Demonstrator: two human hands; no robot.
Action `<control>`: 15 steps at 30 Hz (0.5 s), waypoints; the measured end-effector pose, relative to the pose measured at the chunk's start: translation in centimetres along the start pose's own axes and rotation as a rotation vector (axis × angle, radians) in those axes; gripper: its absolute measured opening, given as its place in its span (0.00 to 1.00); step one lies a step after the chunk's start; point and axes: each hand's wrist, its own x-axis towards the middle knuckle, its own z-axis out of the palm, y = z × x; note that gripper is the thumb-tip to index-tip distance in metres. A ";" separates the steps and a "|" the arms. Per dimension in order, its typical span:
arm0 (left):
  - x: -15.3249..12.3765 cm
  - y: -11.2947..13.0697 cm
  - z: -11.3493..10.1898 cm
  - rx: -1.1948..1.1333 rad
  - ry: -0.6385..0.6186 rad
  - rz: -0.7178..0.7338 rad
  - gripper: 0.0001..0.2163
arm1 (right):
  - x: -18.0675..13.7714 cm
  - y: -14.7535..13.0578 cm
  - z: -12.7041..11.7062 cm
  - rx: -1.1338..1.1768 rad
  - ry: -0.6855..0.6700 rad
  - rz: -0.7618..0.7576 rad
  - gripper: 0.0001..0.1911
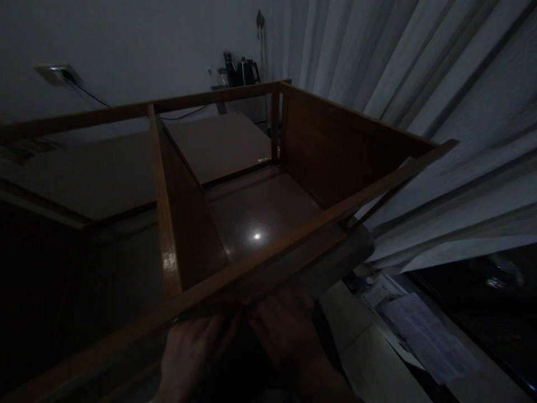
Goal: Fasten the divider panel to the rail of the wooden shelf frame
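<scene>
A brown wooden cabinet frame [251, 263], open at the top, stands before me on a grey surface [331, 267]. An upright wooden divider [187, 218] splits it into bays. At its near side, just below the front rail, are both my hands, close together. My left hand [195, 344] has its fingers bent and drawn together, pointing toward the right hand. Opposite it, my right hand [287, 327] is curled, with its fingertips against the frame's lower front. Whatever lies between the fingers is lost in shadow.
Pale curtains [344, 50] hang along the right side. Behind the frame, a dark kettle [246, 71] stands near the wall. A wall socket [59, 74] with a plugged-in cable is at upper left. Papers [428, 330] lie at lower right beside the tiled floor [356, 330].
</scene>
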 end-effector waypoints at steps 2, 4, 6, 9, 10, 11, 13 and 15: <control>0.3 0.0 -0.2 -0.019 0.017 0.001 0.21 | 0.1 -0.1 0.0 -0.005 -0.005 -0.002 0.04; 0.6 0.1 -0.3 -0.035 0.044 -0.007 0.20 | 0.3 -0.2 0.0 -0.005 -0.018 -0.012 0.02; 0.8 0.1 -0.4 -0.050 0.057 -0.011 0.19 | 0.5 -0.2 -0.1 -0.004 -0.033 -0.032 0.02; 1.0 0.2 -0.5 -0.063 0.056 -0.025 0.19 | 0.7 -0.3 -0.4 -0.007 -0.045 -0.032 0.04; 1.0 0.2 -0.5 -0.066 0.053 -0.029 0.19 | 0.7 -0.3 -0.4 -0.008 -0.044 -0.029 0.04; 1.0 0.2 -0.5 -0.069 0.051 -0.031 0.19 | 0.7 -0.3 -0.5 -0.009 -0.042 -0.023 0.04; 1.2 0.2 -0.6 -0.081 0.046 -0.025 0.20 | 0.8 -0.2 -0.4 -0.015 -0.038 -0.014 0.04; 1.3 0.3 -0.6 -0.092 0.042 -0.014 0.20 | 0.7 -0.2 -0.3 -0.029 -0.030 -0.009 0.03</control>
